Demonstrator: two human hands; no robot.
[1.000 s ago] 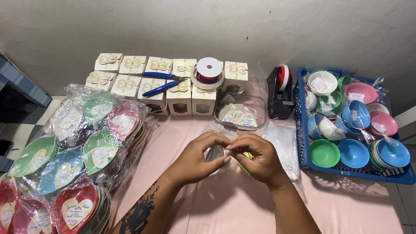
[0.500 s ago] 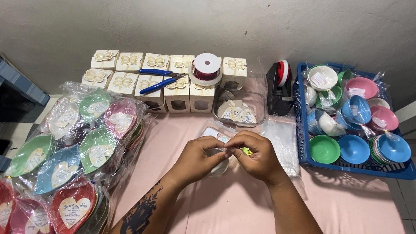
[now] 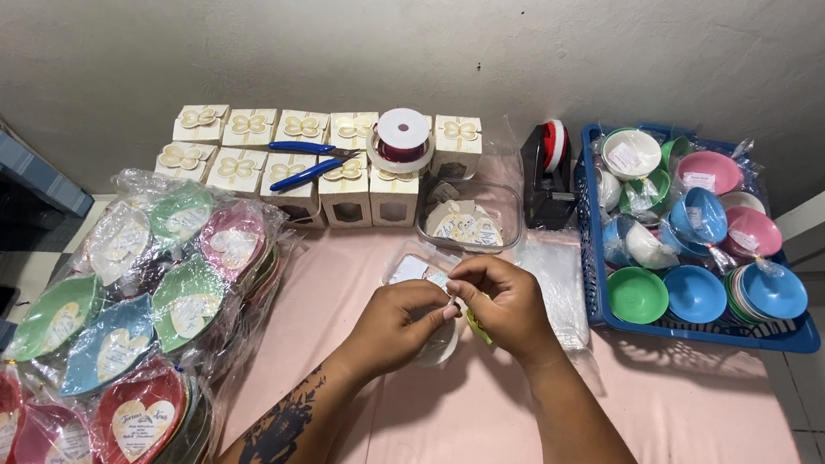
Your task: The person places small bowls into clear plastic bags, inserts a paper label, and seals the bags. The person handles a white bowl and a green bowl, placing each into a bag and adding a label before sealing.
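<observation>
just below the tub (image 3: 468,222), left hand (image 3: 394,325) & right hand (image 3: 506,305) pinch together on a wrapped dish (image 3: 431,308); looks light, crinkly, slippery film, so prob. best gripped at the rim.

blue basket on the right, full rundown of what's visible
The blue basket is a rectangular plastic crate with slotted walls and a thick rim. It sits flat at the right end of the pink-covered table, its far side close to the wall. It holds small bowls in blue, green, pink and white, some stacked, several wrapped in clear film with white tags. A black tape dispenser stands just beside its left wall; contact is unclear. Neither hand touches it.
</observation>
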